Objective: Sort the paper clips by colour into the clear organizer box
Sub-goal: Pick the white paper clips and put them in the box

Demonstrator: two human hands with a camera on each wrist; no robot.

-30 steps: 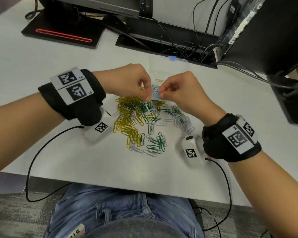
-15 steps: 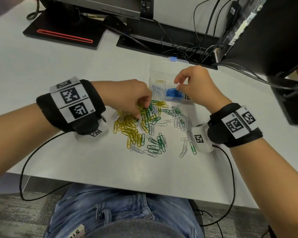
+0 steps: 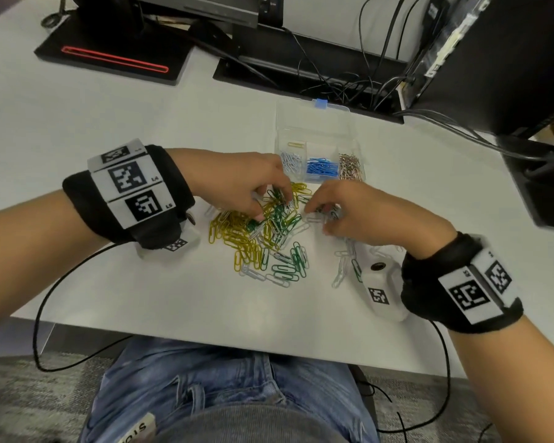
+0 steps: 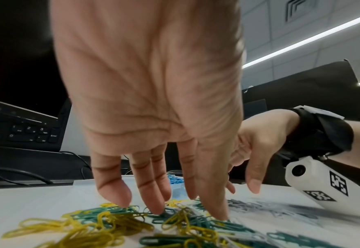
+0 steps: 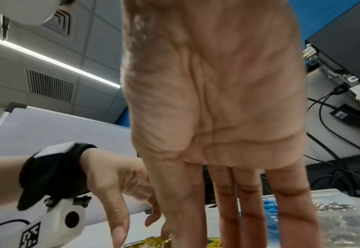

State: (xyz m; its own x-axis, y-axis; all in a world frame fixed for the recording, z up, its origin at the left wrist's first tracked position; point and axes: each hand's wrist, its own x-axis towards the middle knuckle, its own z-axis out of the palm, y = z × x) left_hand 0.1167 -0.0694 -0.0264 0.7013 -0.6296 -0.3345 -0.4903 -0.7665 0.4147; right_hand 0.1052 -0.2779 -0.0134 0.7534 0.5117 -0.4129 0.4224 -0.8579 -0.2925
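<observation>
A mixed pile of yellow, green and white paper clips (image 3: 263, 238) lies on the white desk in front of me. Behind it stands the clear organizer box (image 3: 314, 123), with white clips (image 3: 291, 161), blue clips (image 3: 322, 167) and silver clips (image 3: 351, 166) in separate compartments, and one yellow clip (image 3: 296, 144) in a rear one. My left hand (image 3: 269, 207) reaches down into the pile, straight fingertips (image 4: 153, 208) touching green and yellow clips (image 4: 111, 224). My right hand (image 3: 320, 215) hovers palm down at the pile's right edge over white clips, fingers extended (image 5: 244, 218). I see nothing gripped.
A string of white and green clips (image 3: 343, 266) trails near my right wrist camera (image 3: 381, 292). Monitor stands (image 3: 109, 55), a keyboard (image 4: 21, 132) and tangled cables (image 3: 349, 81) crowd the desk behind the box. The desk's front edge (image 3: 205, 334) is close to my lap.
A second ago both hands pinched a clip together above the pile. The right hand then went to the box's blue compartment and is now back down at the pile. The left hand dropped into the pile.
</observation>
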